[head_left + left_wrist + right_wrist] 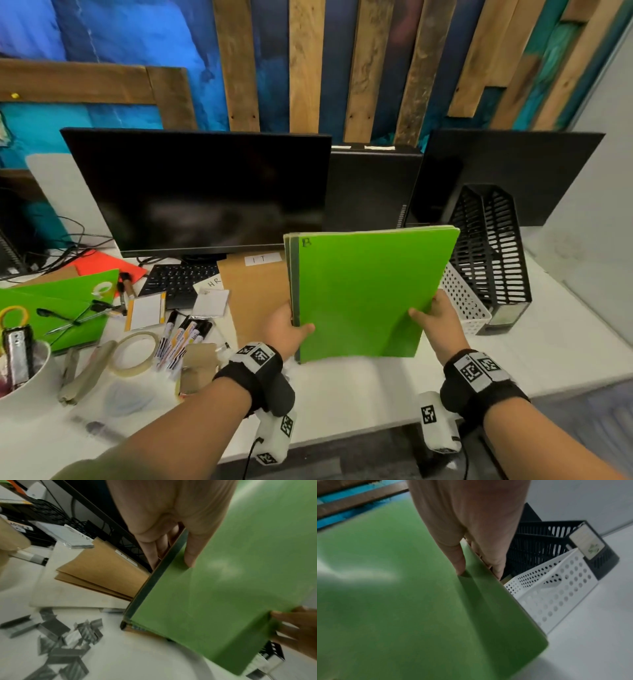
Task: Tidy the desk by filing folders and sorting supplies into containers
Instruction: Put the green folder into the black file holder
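A stack of green folders [363, 291] marked "B" stands on its lower edge on the white desk [376, 383], tilted toward me. My left hand [287, 329] grips its left spine, thumb on the front cover and fingers behind [171, 536]. My right hand [438, 318] pinches its right edge, thumb in front [458, 555]. Just right of the folders [402, 601] sit a white perforated basket [462, 301] and a black mesh file holder [489, 246]. Brown folders [253, 294] labelled "IT" and "HR" lie flat behind the left hand.
A monitor [198, 192] and keyboard [178, 281] stand at the back. To the left lie more green folders [58, 308], markers [181, 339], a tape roll [135, 353], sticky notes [147, 310], pens and a white cup [24, 377]. Loose staple strips [60, 635] lie near the desk's front.
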Demonstrator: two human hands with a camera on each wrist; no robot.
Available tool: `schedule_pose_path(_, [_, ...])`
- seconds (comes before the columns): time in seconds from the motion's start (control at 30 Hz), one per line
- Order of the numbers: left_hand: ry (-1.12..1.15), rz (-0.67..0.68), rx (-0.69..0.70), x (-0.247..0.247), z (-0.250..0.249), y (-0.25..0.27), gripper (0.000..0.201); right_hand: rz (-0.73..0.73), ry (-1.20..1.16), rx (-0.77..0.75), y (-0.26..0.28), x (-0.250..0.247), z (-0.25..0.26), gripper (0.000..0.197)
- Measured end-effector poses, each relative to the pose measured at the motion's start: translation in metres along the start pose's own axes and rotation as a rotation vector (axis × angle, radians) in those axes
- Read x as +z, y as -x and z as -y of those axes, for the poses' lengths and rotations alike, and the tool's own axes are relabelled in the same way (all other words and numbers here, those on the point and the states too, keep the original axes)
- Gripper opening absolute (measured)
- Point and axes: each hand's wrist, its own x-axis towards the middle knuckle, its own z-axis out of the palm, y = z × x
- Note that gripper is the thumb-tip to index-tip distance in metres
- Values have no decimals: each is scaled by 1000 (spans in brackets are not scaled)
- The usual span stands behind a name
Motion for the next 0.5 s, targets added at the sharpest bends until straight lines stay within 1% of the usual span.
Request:
schedule_pose_path(0.07, [-52,8,28,8,-2,8,38,16,-10,-13,-1,-7,-2,46])
schedule_pose_path(0.13, [-84,9,32,15,-2,14,41,21,-9,4,-1,-12,-7,53])
schedule_pose_path(0.3, [-56,-10,-7,23,-10,18,61,14,-5,35,-1,-15,-15,52])
schedule_pose_path(0.4, [-21,-18,5,23,-14,14,58,10,10,29,-4,-17,-13,49])
schedule_pose_path(0.5, [-121,41,-12,24,-10,11,53,38,56,52,-4,-19,-14,47])
